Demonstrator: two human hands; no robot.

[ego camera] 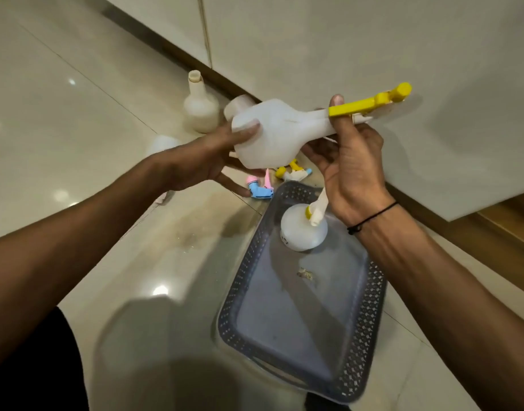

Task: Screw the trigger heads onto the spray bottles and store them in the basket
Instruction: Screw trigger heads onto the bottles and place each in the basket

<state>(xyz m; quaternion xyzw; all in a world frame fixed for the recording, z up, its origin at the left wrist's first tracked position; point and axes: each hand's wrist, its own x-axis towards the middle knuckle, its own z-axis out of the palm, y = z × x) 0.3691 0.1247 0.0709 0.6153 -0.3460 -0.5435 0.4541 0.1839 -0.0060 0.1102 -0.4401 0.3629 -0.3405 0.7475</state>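
Observation:
I hold a white spray bottle [272, 132] sideways in the air, its yellow trigger head [373, 102] pointing right. My left hand [213, 155] grips the bottle's base. My right hand [349, 152] grips the neck and trigger head, thumb up. Below lies a grey perforated basket [376, 295] on the floor, with one white bottle with a yellow and white trigger head [303, 229] standing in its far end. Loose heads lie on the floor beyond the basket: a blue and pink one [259, 189] and a yellow and white one [293, 172].
An open white bottle [200, 109] stands on the glossy tiled floor by the cabinet base, with another white bottle [240, 106] behind my left hand and a third [163, 145] partly hidden by my left wrist. White cabinet doors [373, 40] rise at the right.

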